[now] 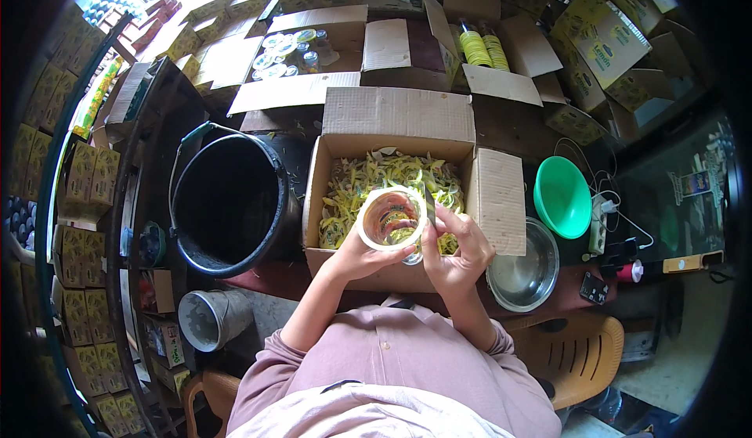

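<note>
My left hand (pixel 361 257) is closed round a clear plastic jar (pixel 391 219) with a pale rim, its mouth tilted up toward me. My right hand (pixel 457 255) pinches a small knife (pixel 428 201), whose narrow dark blade points up beside the right edge of the rim; the handle is hidden in the fingers. Both hands are above the near side of an open cardboard box (pixel 399 113). A heap of yellow-green shreds (pixel 368 168) fills much of that box.
Left of the box stands a large black bucket (pixel 287 203), with a grey bucket (pixel 223 318) below it. A green bowl (pixel 562 197) and a clear basin (pixel 523 273) are at the right. Behind are boxes of jars (pixel 301 87) and yellow lids (pixel 475 49).
</note>
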The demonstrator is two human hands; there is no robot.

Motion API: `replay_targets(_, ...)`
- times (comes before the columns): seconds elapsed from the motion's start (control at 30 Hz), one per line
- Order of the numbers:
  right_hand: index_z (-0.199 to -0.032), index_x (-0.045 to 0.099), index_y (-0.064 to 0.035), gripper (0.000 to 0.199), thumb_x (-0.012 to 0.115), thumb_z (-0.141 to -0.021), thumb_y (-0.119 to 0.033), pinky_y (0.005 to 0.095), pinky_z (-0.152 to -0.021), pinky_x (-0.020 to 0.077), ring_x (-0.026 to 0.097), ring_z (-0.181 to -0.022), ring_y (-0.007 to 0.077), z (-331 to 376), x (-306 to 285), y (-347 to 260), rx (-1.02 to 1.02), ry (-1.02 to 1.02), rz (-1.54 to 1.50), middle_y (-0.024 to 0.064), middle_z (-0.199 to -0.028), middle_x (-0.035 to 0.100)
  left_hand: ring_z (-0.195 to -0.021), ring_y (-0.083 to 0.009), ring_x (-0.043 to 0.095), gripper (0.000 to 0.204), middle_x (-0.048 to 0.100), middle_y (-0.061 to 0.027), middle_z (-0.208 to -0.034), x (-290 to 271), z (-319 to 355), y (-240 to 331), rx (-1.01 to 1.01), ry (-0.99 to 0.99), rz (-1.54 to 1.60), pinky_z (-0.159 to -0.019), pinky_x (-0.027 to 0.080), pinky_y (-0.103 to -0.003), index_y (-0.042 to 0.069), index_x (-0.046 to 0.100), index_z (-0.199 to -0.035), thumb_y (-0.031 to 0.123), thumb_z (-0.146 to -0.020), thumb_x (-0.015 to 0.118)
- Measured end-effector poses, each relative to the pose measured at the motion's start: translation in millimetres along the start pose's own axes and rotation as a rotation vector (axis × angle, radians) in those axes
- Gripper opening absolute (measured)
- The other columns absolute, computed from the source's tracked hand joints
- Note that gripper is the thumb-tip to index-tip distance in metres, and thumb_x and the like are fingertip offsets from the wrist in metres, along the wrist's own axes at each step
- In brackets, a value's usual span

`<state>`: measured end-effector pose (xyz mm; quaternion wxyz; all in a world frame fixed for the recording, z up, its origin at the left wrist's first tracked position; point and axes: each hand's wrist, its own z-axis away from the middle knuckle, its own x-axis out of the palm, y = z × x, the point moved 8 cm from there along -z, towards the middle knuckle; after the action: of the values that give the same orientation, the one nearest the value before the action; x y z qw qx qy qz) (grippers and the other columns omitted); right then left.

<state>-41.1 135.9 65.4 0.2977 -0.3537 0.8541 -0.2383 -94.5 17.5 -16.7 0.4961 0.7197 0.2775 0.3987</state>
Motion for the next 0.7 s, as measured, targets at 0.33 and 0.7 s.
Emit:
replay_targets(0.33, -0.097, 0.064, -0.0094, 0.032, 0.065, -0.067, 0.002, 0.0279, -0.058, 0.0478, 0.058, -0.06, 0.0162, -9, 2, 8, 0.032, -0.068, -0.014, 0.0044, -0.068, 0.058, -0.109, -0.0178, 0.045, 0.071, 0.043, -0.008, -0.117, -1, 1, 6, 0.044, -0.052, -0.151, -0.093, 0.039, -0.033, 0.004, 0.036, -0.121, 0.007, -0.062, 0.075)
replay_targets(0.7, -0.097, 0.064, -0.0098, 0.034, 0.065, -0.066, 0.003, 0.027, -0.054, 0.047, 0.059, -0.059, 0.0154, -3, 1, 13, 0.078, -0.058, -0.06, 0.0045, -0.068, 0.058, -0.107, -0.0179, 0.046, 0.07, 0.045, -0.0083, -0.114, -1, -2, 10, 0.038, -0.051, -0.131, -0.092, 0.04, -0.032, 0.004, 0.039, -0.119, 0.005, -0.059, 0.075)
